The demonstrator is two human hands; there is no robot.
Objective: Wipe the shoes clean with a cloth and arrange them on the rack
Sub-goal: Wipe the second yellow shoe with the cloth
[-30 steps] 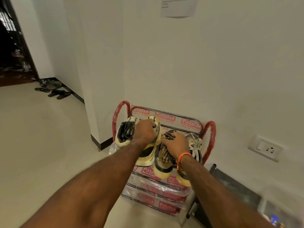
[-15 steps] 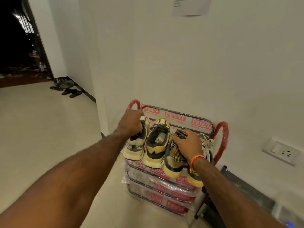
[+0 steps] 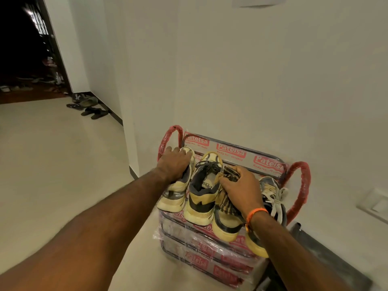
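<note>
Shoes [image 3: 201,192] sit in a row on the rack [image 3: 231,153]. Left hand [image 3: 174,162] lies flat on one. Right hand [image 3: 241,185] grips the cloth [image 3: 227,175].

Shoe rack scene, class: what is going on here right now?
A person is lining up four shoes on the top shelf of a rack against the wall. The left hand rests on the leftmost shoe, fingers spread over its top. The right hand grips a striped cloth on top of the third shoe. The lower shelves are wrapped in plastic.
</note>
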